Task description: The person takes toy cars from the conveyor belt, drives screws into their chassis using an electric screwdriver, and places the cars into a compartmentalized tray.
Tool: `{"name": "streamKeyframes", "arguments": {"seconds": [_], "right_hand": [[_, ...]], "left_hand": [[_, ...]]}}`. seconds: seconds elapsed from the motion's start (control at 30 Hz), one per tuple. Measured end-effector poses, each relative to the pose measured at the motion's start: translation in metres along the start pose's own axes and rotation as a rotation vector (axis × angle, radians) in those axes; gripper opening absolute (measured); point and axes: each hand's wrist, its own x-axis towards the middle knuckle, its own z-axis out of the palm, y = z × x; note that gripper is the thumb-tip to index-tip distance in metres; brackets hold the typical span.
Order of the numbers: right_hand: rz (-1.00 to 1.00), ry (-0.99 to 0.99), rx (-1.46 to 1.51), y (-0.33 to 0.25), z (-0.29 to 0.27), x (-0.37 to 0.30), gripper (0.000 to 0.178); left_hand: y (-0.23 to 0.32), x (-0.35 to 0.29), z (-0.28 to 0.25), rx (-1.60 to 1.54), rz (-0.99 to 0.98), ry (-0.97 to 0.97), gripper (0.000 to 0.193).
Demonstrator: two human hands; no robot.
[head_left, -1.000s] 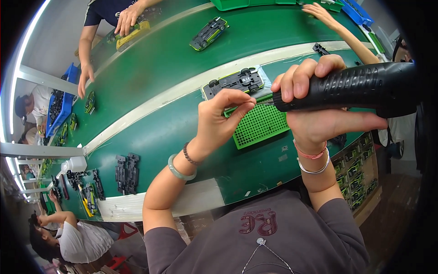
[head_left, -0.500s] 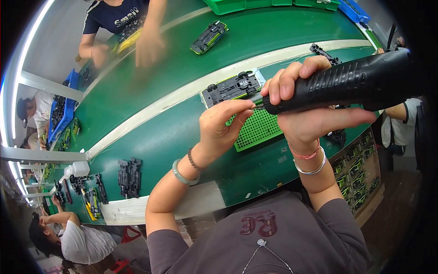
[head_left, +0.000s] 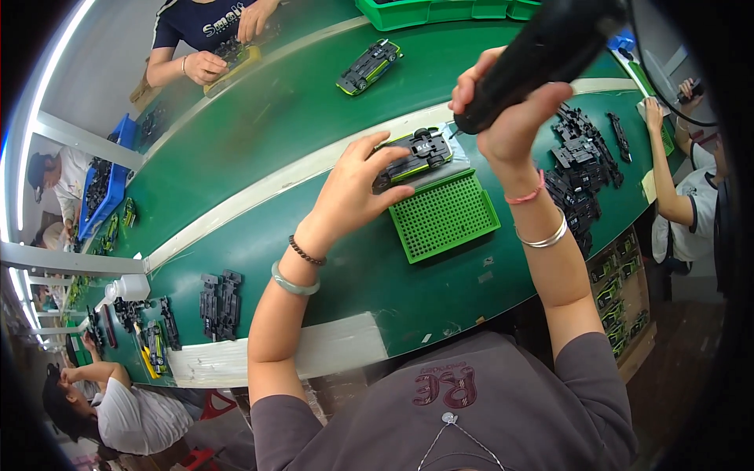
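My right hand (head_left: 510, 137) grips a black electric screwdriver (head_left: 542, 59), its tip angled down beside the right end of an upturned toy car (head_left: 428, 151). The car has a black underside and yellow-green edges and lies on the table just past a green perforated tray (head_left: 444, 220). Over the car's left end is my left hand (head_left: 345, 184), its thumb and fingers spread apart. Whether those fingers touch the car I cannot tell.
Black chassis parts (head_left: 581, 157) are piled right of my right forearm; two more (head_left: 220, 304) lie at left. Another upturned toy car (head_left: 369, 67) rests on the far green surface. Across from me, a person's hands (head_left: 206, 67) work over a yellow piece. A carton (head_left: 620, 298) of cars stands lower right.
My hands have moved apart. The right one lifted the screwdriver up and tilted it more steeply; the left opened from a pinch at the screwdriver's tip and moved down-left over the car.
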Motion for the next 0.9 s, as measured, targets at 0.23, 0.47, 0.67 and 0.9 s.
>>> {"name": "streamKeyframes", "arguments": {"seconds": [0.23, 0.47, 0.67, 0.9], "right_hand": [[0.060, -0.071, -0.059, 0.033, -0.007, 0.001, 0.089], [0.000, -0.103, -0.061, 0.047, -0.007, 0.006, 0.080], [-0.059, -0.093, -0.084, 0.049, 0.003, 0.004, 0.073], [-0.016, -0.102, -0.089, 0.049, 0.003, 0.005, 0.072]], "left_hand": [[-0.008, -0.002, 0.001, 0.058, 0.018, -0.065, 0.040], [-0.010, -0.001, 0.003, 0.056, 0.025, -0.061, 0.038], [-0.009, -0.001, 0.005, 0.048, 0.012, -0.024, 0.037], [-0.009, -0.002, 0.004, 0.073, 0.026, -0.033, 0.035]]}}
